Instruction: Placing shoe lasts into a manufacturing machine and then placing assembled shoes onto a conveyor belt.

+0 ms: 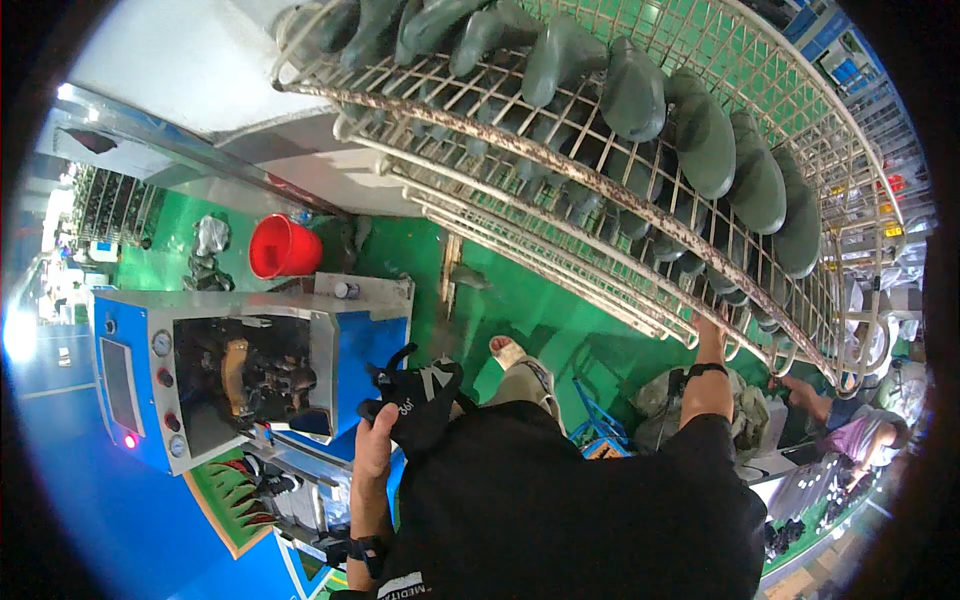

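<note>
My left hand (375, 440) is closed around a black shoe upper (425, 405) with loose straps and white marks, held beside the blue machine. My right arm stretches forward to a tall wire rack (620, 180) with rusty rails. At the rack's lower edge is my right hand (709, 318); its fingers are hidden among the wires, so what they touch does not show. Dark green shoe lasts (636, 92) stand in a row on the upper shelf. More lasts show through the wires on lower levels.
A blue machine (375, 355) with gauges and an open metal cavity stands at left. Beyond it are a red bucket (285, 247) and plastic bags (210, 235). A blue-framed stool (598, 420) is near my legs. Another person (865, 440) works at far right.
</note>
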Available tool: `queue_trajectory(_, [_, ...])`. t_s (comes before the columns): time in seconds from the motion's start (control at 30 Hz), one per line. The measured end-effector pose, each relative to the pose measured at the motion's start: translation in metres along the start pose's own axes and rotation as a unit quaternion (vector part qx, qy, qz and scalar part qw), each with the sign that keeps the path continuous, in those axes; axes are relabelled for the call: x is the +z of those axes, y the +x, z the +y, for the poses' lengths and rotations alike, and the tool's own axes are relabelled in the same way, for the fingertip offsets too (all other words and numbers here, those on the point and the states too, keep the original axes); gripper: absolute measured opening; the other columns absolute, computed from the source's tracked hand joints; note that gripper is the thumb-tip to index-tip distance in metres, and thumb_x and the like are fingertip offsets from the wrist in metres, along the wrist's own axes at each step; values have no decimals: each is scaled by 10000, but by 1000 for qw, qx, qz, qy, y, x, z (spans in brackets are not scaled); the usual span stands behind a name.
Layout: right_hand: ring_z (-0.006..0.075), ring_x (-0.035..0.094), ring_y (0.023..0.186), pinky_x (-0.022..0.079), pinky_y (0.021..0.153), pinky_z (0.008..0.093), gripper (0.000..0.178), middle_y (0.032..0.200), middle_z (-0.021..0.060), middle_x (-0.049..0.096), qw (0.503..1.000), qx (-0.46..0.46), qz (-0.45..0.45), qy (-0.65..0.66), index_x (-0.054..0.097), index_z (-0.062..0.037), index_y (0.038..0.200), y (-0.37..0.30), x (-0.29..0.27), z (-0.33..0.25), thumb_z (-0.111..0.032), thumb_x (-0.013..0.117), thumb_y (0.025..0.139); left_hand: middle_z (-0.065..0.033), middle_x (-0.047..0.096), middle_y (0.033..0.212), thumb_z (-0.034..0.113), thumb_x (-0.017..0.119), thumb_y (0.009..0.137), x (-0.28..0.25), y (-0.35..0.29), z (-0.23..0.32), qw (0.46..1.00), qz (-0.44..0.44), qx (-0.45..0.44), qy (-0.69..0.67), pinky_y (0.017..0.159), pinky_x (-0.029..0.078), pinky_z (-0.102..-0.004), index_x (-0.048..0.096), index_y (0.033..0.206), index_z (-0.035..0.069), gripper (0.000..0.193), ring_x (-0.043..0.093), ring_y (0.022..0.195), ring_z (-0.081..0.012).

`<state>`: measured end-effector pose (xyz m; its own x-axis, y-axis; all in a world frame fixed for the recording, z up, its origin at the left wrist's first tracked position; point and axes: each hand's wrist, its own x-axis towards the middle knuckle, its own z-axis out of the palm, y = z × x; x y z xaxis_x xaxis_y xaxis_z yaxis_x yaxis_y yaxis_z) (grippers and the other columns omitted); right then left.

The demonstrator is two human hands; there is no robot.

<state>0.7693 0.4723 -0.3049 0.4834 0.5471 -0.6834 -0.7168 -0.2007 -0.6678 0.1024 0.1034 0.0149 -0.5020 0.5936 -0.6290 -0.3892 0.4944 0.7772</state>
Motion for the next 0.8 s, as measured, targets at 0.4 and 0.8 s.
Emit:
queue_trajectory(0.4, [300,216,1513,265,1234,409,709,1678,124,115,824,-131,-244,-495,226,-149,1600,29,-90,-42,-522,447,1039,-6,648,962,314,681,911,19,7,-1,996,-4,-68,60,770,469,-296,657,1050,29,318,581,861,-127])
queue_trajectory(0.8, [421,336,1431,348,1135,558,601,1528,294,363,481,-285,89,-824,327,-86,1561,-142,27,106,-377,441,1047,-17,667,1021,239,718,902,-13,-14,2,999,-16,-4,38,836,490,-299,670,1136,-13,347,593,893,-129])
